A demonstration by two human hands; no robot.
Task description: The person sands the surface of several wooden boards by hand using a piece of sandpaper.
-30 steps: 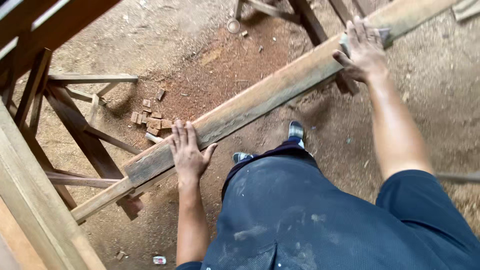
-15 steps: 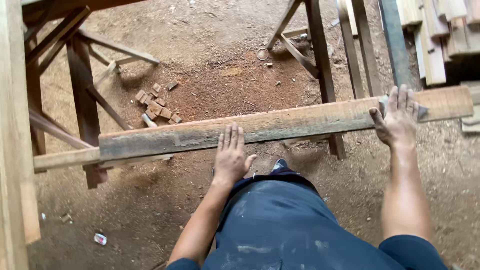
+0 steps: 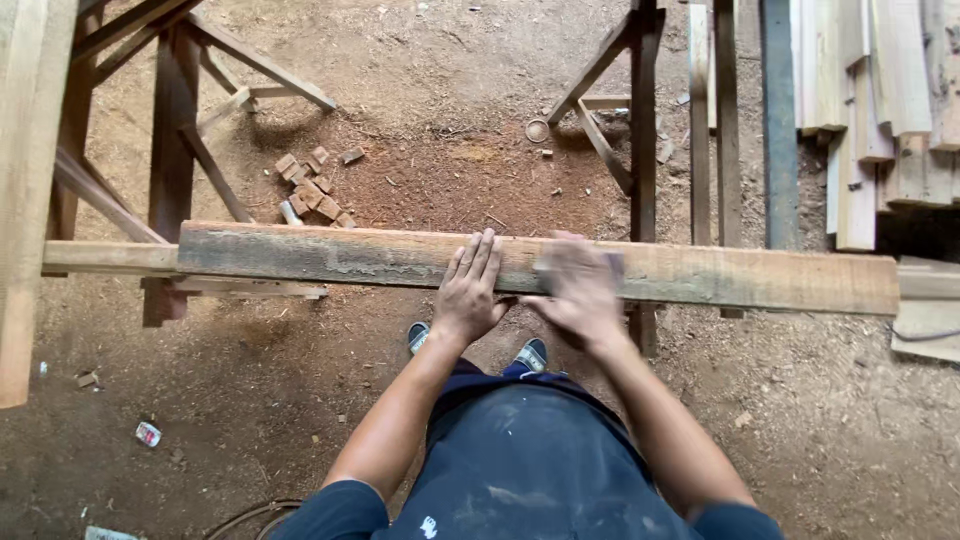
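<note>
- The plank (image 3: pixel 540 265) lies flat across two wooden trestles (image 3: pixel 170 180) above the dirt floor (image 3: pixel 250 400).
- Left hand (image 3: pixel 468 290) rests palm-down at the plank's middle, fingers spread, gripping nothing.
- Right hand (image 3: pixel 575 285) is motion-blurred just beside it; its fingers cannot be told.
- Judged step: checking or steadying the plank; next calls for firm hold.

Only packaging I can spot from here is a small crumpled wrapper (image 3: pixel 148 433), whitish with some red on it, lying on the dirt floor (image 3: pixel 250 400) toward the lower left, well apart from everything else.
</note>
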